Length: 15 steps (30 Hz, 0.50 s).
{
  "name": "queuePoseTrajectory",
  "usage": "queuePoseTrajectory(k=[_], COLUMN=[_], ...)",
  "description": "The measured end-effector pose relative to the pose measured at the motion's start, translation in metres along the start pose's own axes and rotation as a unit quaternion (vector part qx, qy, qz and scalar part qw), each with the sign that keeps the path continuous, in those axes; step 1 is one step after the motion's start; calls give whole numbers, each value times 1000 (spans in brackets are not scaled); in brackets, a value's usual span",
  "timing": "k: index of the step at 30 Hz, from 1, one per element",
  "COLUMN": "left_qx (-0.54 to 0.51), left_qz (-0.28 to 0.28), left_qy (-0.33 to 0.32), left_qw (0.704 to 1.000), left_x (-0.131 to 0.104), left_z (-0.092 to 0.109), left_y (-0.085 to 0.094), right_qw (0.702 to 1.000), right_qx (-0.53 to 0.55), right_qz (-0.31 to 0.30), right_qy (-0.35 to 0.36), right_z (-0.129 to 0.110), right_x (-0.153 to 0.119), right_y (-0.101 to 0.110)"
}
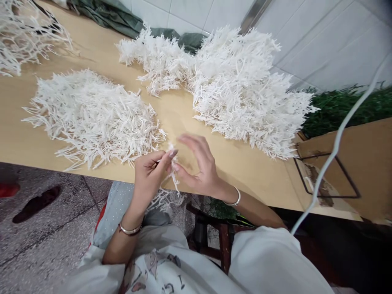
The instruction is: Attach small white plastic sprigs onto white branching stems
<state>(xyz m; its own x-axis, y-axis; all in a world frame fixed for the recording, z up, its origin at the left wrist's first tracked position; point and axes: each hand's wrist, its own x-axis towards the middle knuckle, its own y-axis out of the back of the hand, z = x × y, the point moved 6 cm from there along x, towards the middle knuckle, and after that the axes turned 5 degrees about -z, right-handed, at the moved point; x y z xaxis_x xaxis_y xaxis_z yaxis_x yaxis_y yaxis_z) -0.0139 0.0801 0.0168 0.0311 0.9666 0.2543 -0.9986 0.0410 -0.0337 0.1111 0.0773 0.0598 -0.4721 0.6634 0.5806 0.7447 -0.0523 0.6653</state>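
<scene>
My left hand (150, 175) is closed, thumb and fingers pinched on a white branching plastic sprig (174, 175) at the front edge of the table. Strands of the sprig hang below the fingers. My right hand (200, 165) is beside it, fingers spread and blurred by motion, its thumb close to the sprig. To the left lies a loose pile of white sprigs (94, 116). A larger heap of bushier white pieces (241, 90) sits beyond my right hand, joined to a smaller clump (162, 61) at the back.
The tan table (251, 175) meets a tiled wall (190, 14). Dark green cloth (119, 18) lies along the back. More white branches (24, 36) are at far left. At right are green artificial foliage (352, 108), a cardboard box (361, 163) and a hanging pale cord (337, 139).
</scene>
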Motion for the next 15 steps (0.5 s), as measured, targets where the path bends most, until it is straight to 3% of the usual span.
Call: queuePoseTrajectory(k=[3, 7, 12, 15], left_qx=[-15, -45, -151, -279], left_qz=[-5, -25, -40, -53], left_qy=[-3, 26, 105, 203], left_qw=[1000, 998, 982, 937], left_x=[0, 1, -5, -15], left_z=[-1, -1, -3, -13], left_y=[0, 1, -3, -14], right_qw=[997, 966, 876, 806], right_qx=[46, 191, 360, 451], right_qz=[-58, -126, -212, -238], right_qy=[-3, -122, -241, -301], right_z=[-1, 7, 7, 7], right_x=[0, -2, -8, -12], right_y=[-7, -16, -26, -28])
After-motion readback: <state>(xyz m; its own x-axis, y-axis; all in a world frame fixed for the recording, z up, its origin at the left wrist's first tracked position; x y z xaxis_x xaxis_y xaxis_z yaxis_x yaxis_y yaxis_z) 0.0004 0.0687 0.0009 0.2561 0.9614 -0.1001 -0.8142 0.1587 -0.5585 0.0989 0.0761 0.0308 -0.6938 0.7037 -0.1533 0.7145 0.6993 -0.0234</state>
